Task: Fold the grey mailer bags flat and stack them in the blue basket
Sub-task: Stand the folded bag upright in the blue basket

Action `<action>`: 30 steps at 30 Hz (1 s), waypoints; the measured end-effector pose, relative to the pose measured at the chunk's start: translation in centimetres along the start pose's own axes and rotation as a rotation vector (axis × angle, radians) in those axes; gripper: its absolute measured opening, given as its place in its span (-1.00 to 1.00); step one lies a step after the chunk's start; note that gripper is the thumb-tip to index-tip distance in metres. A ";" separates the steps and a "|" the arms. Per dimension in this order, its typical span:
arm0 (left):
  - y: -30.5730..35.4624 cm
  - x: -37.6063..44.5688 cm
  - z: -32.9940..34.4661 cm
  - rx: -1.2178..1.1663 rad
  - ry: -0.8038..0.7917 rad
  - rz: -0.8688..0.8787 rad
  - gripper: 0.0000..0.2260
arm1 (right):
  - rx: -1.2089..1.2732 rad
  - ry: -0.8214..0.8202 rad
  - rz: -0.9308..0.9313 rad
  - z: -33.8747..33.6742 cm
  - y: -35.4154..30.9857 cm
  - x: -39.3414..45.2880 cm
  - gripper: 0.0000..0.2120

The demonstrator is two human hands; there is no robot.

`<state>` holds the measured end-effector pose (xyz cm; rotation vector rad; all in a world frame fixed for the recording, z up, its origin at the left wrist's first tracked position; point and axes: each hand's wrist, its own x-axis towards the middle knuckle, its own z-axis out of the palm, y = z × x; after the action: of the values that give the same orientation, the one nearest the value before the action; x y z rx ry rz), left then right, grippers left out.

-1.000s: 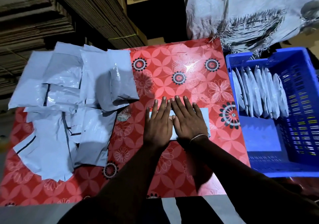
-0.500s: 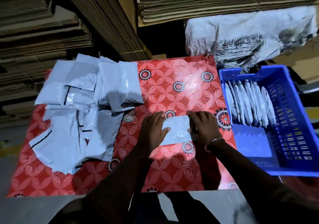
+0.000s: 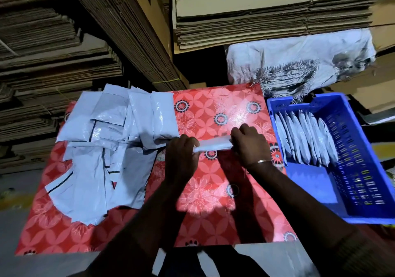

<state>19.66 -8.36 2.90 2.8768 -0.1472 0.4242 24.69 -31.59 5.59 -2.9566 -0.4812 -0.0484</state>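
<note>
Nearest the front edge of the table (image 3: 128, 223), both forearms reach in over the red flowered cover. The left hand (image 3: 181, 159) and the right hand (image 3: 251, 146) each curl round one end of a folded mailer bag (image 3: 212, 145), pinching it just above the middle of the table. Its long axis runs left to right between the hands, tilted a little up toward the right. The blue basket (image 3: 363, 210) sits off the table's right edge, just beside the right hand, so I judge that hand better placed to carry the bag across. A row of folded bags (image 3: 307, 140) stands on edge at the basket's far end. The loose pile of unfolded mailers (image 3: 102, 148) covers the table's left side out to its far left corner.
</note>
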 end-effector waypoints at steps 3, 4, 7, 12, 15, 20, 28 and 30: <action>0.6 -1.6 0.2 0.010 0.002 0.079 -0.78 | -0.016 0.010 -0.015 2.1 0.0 -1.6 -0.73; 0.5 -2.4 0.9 -0.008 -0.031 0.089 -0.77 | -0.008 -0.039 -0.011 3.2 0.0 -2.4 -0.71; 0.5 -5.0 2.1 -0.097 -0.191 0.004 -0.74 | 0.028 -0.166 0.020 5.2 0.0 -4.5 -0.77; 0.7 -7.1 3.4 -0.218 -0.223 -0.077 -0.83 | 0.103 -0.243 0.026 6.0 0.5 -6.2 -0.70; 0.7 -6.2 3.2 -0.252 -0.087 -0.096 -0.87 | 0.104 -0.188 0.042 5.3 0.3 -5.4 -0.66; 2.0 -2.5 4.6 -0.174 -0.102 -0.113 -0.66 | 0.201 0.030 -0.065 6.6 -1.8 -2.1 -0.63; 2.2 -1.5 9.6 0.059 -0.317 -0.164 -0.42 | 0.096 -0.165 -0.051 12.2 -2.8 -0.5 -0.41; 2.5 -1.6 9.8 0.085 -0.306 -0.177 -0.40 | 0.092 -0.163 -0.041 12.7 -2.9 -0.6 -0.41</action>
<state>20.44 -13.02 -6.16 2.9870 0.0774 -0.0447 23.35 -27.20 -6.57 -2.8734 -0.5496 0.2063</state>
